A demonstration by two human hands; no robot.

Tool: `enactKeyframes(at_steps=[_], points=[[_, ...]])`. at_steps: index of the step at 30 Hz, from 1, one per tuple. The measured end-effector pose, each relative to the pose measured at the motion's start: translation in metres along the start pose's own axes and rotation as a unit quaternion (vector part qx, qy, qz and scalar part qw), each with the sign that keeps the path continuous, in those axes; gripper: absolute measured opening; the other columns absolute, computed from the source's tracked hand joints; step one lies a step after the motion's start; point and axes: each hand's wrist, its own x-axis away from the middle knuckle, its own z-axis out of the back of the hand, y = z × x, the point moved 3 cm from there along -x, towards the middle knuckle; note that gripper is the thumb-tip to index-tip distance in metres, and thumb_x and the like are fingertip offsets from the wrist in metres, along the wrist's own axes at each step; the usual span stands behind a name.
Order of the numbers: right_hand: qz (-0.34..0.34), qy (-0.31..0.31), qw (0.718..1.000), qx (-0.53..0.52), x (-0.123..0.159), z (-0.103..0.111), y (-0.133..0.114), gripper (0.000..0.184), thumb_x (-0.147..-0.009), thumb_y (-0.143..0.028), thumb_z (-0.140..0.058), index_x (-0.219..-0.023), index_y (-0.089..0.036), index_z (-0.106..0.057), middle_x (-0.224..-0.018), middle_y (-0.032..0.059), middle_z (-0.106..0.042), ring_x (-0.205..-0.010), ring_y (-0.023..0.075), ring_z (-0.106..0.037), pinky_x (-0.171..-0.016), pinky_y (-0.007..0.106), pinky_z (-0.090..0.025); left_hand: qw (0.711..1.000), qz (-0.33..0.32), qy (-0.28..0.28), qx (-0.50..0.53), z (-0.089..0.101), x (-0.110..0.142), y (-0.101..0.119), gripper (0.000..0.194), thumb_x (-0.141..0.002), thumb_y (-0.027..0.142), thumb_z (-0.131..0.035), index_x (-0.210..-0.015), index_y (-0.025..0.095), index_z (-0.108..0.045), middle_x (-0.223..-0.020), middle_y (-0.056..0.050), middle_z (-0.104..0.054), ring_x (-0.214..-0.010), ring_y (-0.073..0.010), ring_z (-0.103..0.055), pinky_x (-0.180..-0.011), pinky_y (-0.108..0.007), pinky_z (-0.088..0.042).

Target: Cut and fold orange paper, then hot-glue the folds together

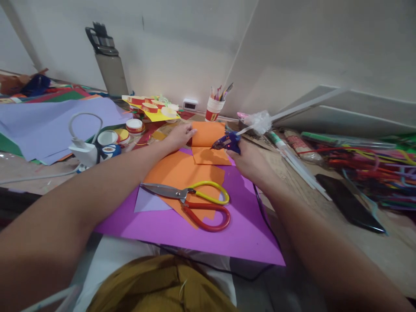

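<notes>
My right hand (250, 158) is wrapped round a blue hot glue gun (230, 142), a white glue stick poking out of its back end. The gun's tip hovers over or touches a folded piece of orange paper (208, 132); which of the two I cannot tell. At that paper's left edge, my left hand (180, 135) holds it with the fingers closed. Nearer to me, scissors (183, 195) with one yellow and one red handle rest on a larger orange sheet (175, 167). Beneath lies a big purple sheet (240, 229).
To the left are lilac sheets (61, 125), rolls of tape (134, 125) and a white plug adapter (85, 154). A bottle (110, 69) and a paper cup of pens (214, 108) stand by the wall. On the right lie a black phone (351, 203) and colourful pipe cleaners (367, 169).
</notes>
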Motion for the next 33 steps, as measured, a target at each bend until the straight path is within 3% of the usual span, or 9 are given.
enactKeyframes(at_steps=[4, 10, 15, 19, 28, 33], points=[[-0.007, 0.010, 1.000, -0.009, 0.002, 0.004, 0.006, 0.032, -0.092, -0.034, -0.052, -0.116, -0.017, -0.063, -0.115, 0.0166, -0.069, -0.109, 0.0326, -0.063, -0.088, 0.040, -0.047, 1.000, 0.006, 0.005, -0.008, 0.000, 0.000, 0.001, 0.020, -0.090, 0.027, -0.048, -0.072, 0.019, -0.048, -0.071, -0.001, -0.055, -0.067, -0.0150, -0.047, -0.062, -0.028, -0.035], [0.040, -0.007, 0.998, -0.048, 0.003, -0.003, -0.012, 0.029, -0.091, -0.028, -0.053, -0.116, -0.018, -0.063, -0.116, 0.0136, -0.069, -0.109, 0.0284, -0.064, -0.090, 0.036, -0.047, 1.000, 0.022, 0.002, 0.001, 0.001, 0.001, 0.003, 0.018, -0.090, 0.026, -0.049, -0.073, 0.018, -0.051, -0.072, -0.001, -0.057, -0.067, -0.0147, -0.048, -0.065, -0.027, -0.037], [-0.025, 0.010, 1.000, 0.004, -0.001, 0.002, 0.009, 0.031, -0.091, -0.033, -0.053, -0.115, -0.016, -0.064, -0.111, 0.0174, -0.070, -0.104, 0.0324, -0.065, -0.084, 0.039, -0.048, 1.000, 0.014, 0.006, -0.001, 0.001, 0.002, 0.005, 0.018, -0.090, 0.024, -0.049, -0.073, 0.018, -0.050, -0.073, -0.001, -0.056, -0.067, -0.0145, -0.047, -0.064, -0.027, -0.036], [-0.027, 0.032, 0.999, 0.018, -0.008, 0.004, 0.023, 0.032, -0.090, -0.029, -0.053, -0.117, -0.016, -0.064, -0.112, 0.0162, -0.070, -0.106, 0.0308, -0.065, -0.085, 0.038, -0.048, 1.000, 0.008, 0.013, -0.011, 0.003, 0.004, 0.007, 0.020, -0.089, 0.024, -0.050, -0.070, 0.018, -0.047, -0.071, -0.001, -0.055, -0.067, -0.0146, -0.046, -0.065, -0.027, -0.035], [-0.044, 0.020, 0.997, 0.055, 0.000, 0.018, 0.020, 0.031, -0.089, -0.033, -0.056, -0.111, -0.016, -0.068, -0.106, 0.0171, -0.072, -0.099, 0.0313, -0.067, -0.078, 0.034, -0.049, 1.000, 0.003, 0.017, -0.017, 0.002, 0.002, 0.002, 0.022, -0.088, 0.031, -0.048, -0.070, 0.020, -0.044, -0.066, 0.000, -0.049, -0.065, -0.0152, -0.043, -0.061, -0.028, -0.033], [-0.030, 0.024, 0.998, 0.047, -0.005, 0.012, 0.019, 0.030, -0.090, -0.030, -0.053, -0.114, -0.014, -0.065, -0.108, 0.0172, -0.071, -0.102, 0.0311, -0.066, -0.081, 0.036, -0.048, 1.000, -0.013, 0.017, -0.021, 0.002, 0.001, 0.000, 0.021, -0.087, 0.030, -0.047, -0.069, 0.020, -0.043, -0.069, -0.001, -0.050, -0.064, -0.0148, -0.041, -0.062, -0.028, -0.032]])
